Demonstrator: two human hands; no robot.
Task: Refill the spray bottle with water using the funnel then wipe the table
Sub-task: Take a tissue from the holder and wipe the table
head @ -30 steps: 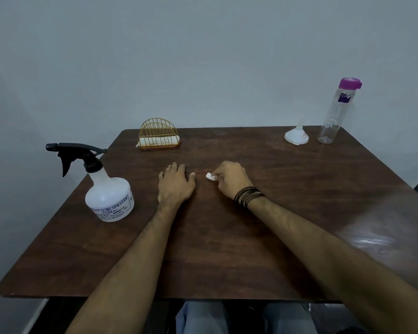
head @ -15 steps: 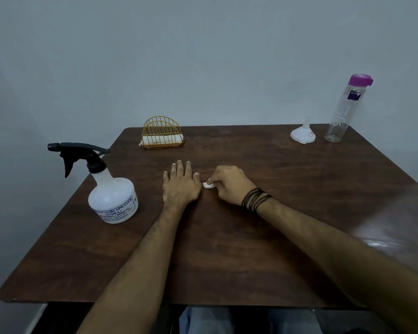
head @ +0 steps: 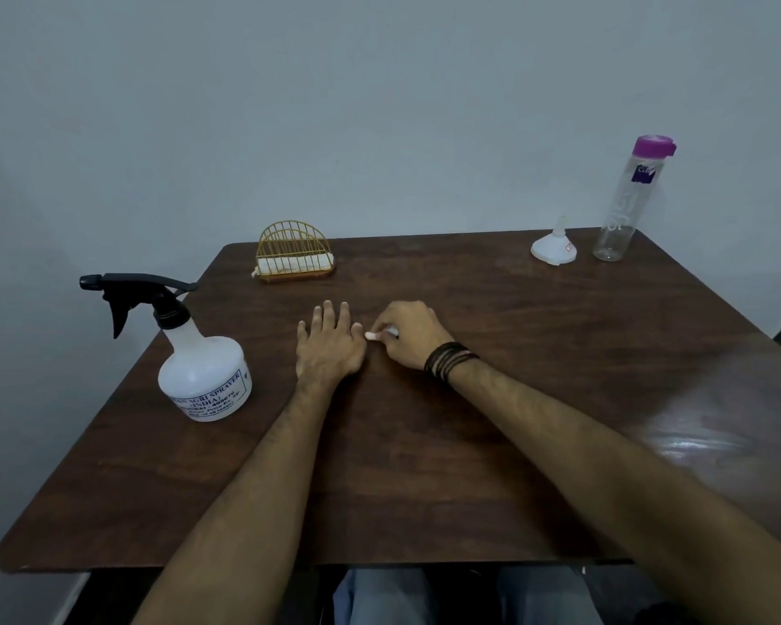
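A small white wad [head: 375,335], probably tissue or cloth, peeks out from under the right hand [head: 406,332] near the middle of the wooden table [head: 515,399]. Most of it is hidden beneath the curled fingers, so its shape and material are hard to make out. The right hand is closed around it and pressed to the tabletop, with dark bands [head: 449,359] on the wrist. The left hand [head: 330,342] lies flat, palm down, fingers spread and holding nothing, its thumb just beside the wad.

The white spray bottle [head: 204,372] with its black trigger head stands upright near the left edge, well apart from both hands. At the far right corner the white funnel [head: 553,248] rests mouth down, just beside a clear water bottle [head: 623,205] with a purple cap. A gold wire holder [head: 294,257] with white tissues sits at the far edge.
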